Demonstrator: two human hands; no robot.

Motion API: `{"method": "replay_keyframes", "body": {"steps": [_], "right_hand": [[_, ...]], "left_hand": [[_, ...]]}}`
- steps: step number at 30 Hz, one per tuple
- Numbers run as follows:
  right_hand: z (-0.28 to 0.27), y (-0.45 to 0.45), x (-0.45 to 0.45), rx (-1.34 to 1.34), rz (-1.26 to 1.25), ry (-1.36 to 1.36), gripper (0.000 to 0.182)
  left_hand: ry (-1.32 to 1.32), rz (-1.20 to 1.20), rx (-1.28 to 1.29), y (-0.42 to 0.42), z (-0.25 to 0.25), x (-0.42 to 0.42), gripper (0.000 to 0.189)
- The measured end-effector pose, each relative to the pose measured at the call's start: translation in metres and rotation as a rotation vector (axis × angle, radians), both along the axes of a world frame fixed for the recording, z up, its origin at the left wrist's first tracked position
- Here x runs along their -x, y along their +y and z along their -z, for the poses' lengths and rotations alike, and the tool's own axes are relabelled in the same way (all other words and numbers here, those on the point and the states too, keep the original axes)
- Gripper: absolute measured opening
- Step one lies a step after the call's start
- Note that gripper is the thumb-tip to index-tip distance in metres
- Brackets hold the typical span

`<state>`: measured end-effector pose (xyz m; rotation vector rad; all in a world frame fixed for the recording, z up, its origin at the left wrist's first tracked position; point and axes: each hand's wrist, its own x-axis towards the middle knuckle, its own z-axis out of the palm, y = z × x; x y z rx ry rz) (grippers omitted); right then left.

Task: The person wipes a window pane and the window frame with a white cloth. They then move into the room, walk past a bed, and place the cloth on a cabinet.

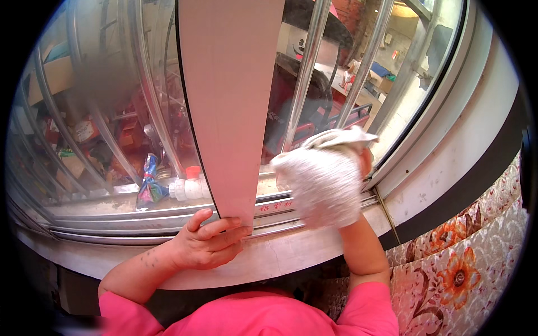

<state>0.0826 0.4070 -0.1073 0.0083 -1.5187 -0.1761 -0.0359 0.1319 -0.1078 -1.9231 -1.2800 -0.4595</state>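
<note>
My left hand (pixel 214 241) rests with its fingers on the lower end of the wide, pale window frame upright (pixel 231 105), just above the sill. On the right, a whitish cloth (pixel 330 178) covers most of my right hand (pixel 366 161), whose fingers show at the cloth's right edge. The cloth is blurred and lies in front of the lower part of the right window pane (pixel 273 122). Whether it touches the glass cannot be told. The sliding window's metal track (pixel 273 218) runs below both hands.
Metal bars (pixel 309 75) stand behind the glass. Beyond the left pane are a white plastic pipe fitting (pixel 191 189) with a red part and a colourful tied plastic bag (pixel 150 187). The pale sill (pixel 286 256) runs before me; a flowered curtain (pixel 458 273) hangs at the right.
</note>
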Motion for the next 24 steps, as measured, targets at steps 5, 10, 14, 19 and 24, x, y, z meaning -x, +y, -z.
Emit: {"method": "replay_keyframes", "body": {"steps": [5, 10, 14, 19, 24], "right_hand": [[0.000, -0.011, 0.001, -0.104, -0.242, -0.145, 0.054], [-0.001, 0.014, 0.001, -0.172, -0.089, -0.027, 0.050], [0.001, 0.034, 0.005, -0.083, -0.025, 0.141, 0.054], [-0.007, 0.041, -0.046, 0.194, 0.260, -0.183, 0.048], [-0.016, 0.028, -0.041, 0.112, 0.287, -0.077, 0.039]], "left_hand": [[0.001, 0.005, -0.005, -0.002, -0.001, 0.002, 0.006], [0.012, -0.006, 0.003, -0.002, -0.003, 0.001, 0.006], [0.008, 0.004, 0.016, -0.001, -0.003, 0.000, 0.005], [-0.008, -0.006, 0.014, -0.003, -0.002, -0.001, 0.005], [-0.015, 0.001, 0.020, 0.001, -0.002, -0.002, 0.005]]}}
